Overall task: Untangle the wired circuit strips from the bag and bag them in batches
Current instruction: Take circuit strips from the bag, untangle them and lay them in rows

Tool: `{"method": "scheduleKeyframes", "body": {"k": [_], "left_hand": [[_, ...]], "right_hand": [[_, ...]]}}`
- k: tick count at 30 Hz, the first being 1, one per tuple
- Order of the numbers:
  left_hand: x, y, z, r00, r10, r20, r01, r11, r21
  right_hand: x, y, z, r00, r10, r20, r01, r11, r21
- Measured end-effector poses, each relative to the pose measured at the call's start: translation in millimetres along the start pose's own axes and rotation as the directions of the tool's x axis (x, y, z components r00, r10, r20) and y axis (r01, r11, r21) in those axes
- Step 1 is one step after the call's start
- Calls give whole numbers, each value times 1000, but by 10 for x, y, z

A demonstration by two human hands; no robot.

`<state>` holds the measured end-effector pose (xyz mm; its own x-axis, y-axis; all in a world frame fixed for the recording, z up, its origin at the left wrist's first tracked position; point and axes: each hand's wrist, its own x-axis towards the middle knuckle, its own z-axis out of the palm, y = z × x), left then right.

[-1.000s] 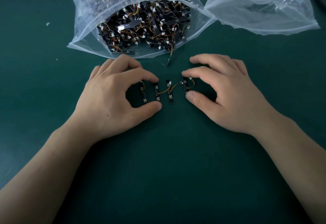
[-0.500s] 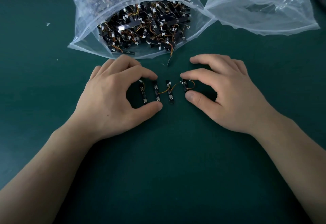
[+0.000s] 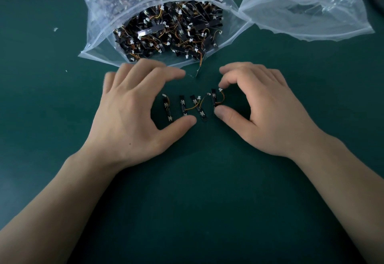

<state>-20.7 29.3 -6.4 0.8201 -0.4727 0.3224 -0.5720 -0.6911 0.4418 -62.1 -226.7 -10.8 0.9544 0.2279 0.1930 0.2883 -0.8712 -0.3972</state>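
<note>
The right hand (image 3: 264, 108) pinches the end strip (image 3: 213, 100), apparently squaring it with the other strips (image 3: 182, 106) on the desk (image 3: 197, 180). The left hand (image 3: 128, 114) hovers, grip open.

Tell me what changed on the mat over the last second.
The left hand let go: its forefinger lifted off the second strip from the left, toward the full bag, while its thumb stayed put. The right hand still pinches the rightmost strip. All four strips, the full bag and the other bag lie unmoved.
</note>
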Motion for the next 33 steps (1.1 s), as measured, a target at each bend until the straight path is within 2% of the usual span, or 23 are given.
{"method": "scheduleKeyframes", "body": {"k": [2,4,7,13,24,33], "left_hand": [[-8,100,8,994,45,-98,-43,999,17],[-26,183,40,985,114,-130,-109,993,47],[-47,199,80,983,171,-68,-168,984,51],[-28,137,85,992,122,46,-124,992,39],[-39,136,87,985,138,101,-143,989,43],[-32,89,98,986,154,70,-155,988,2]], "right_hand": [[3,2,-3,999,-29,-28,30,999,24],[1,11,-1,997,-64,-52,66,997,28],[-8,15,3,996,-83,-44,85,996,28],[-9,4,12,996,-86,-32,87,996,31],[-9,1,-6,996,-92,-3,92,995,38],[-14,-8,18,993,-117,-21,117,993,23]]}}
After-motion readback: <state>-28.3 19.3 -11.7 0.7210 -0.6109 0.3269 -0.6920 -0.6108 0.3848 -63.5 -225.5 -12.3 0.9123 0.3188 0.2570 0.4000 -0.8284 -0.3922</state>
